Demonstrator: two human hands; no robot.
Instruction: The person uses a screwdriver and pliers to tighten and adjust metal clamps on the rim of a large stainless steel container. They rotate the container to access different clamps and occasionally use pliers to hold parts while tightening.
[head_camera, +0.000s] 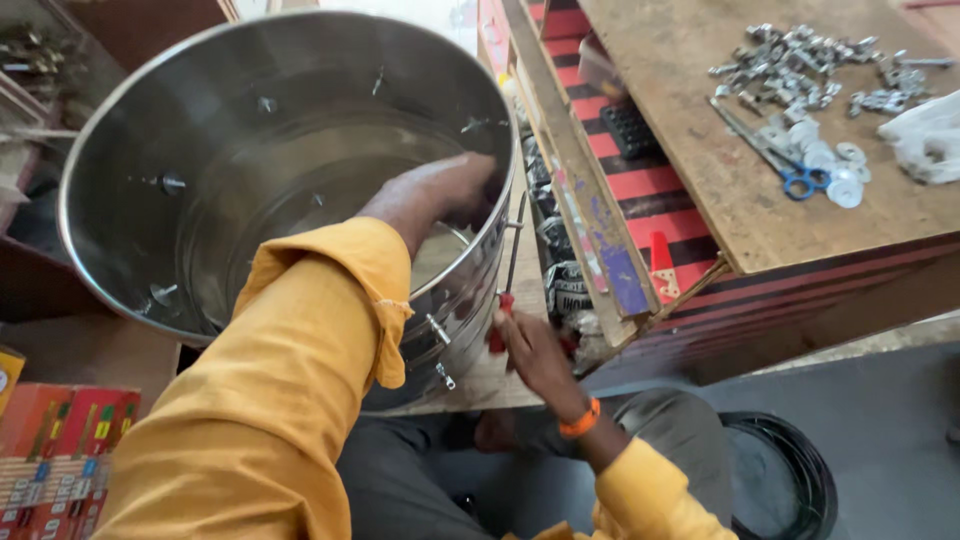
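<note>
Head view: the left hand (445, 190) reaches over the rim and down inside a big steel drum (230, 150), pressed against the inner wall on the side nearest the person. Its fingers curl against the metal; whether they pinch anything there cannot be told, as the fingertips are hidden behind the rim. The yellow sleeve (290, 380) of that arm crosses the drum's near edge.

The right hand (535, 350) is just outside the same wall, closed around the red handle of a screwdriver (508, 280). The shaft rises from the fist to a bolt (512, 225) that sticks out of the drum just below the rim, about opposite the left hand. Two more bolts (440, 330) poke out of the wall just left of the right hand, lower down. An orange band (580, 420) sits on the right wrist.

Up and to the right of the right hand, well apart, a wooden board (700, 120) carries a heap of nuts and bolts (800, 65), white washers (835, 170) and blue-handled scissors (780, 160). Under the left arm, at the lower left, lie red boxes (55, 450).
</note>
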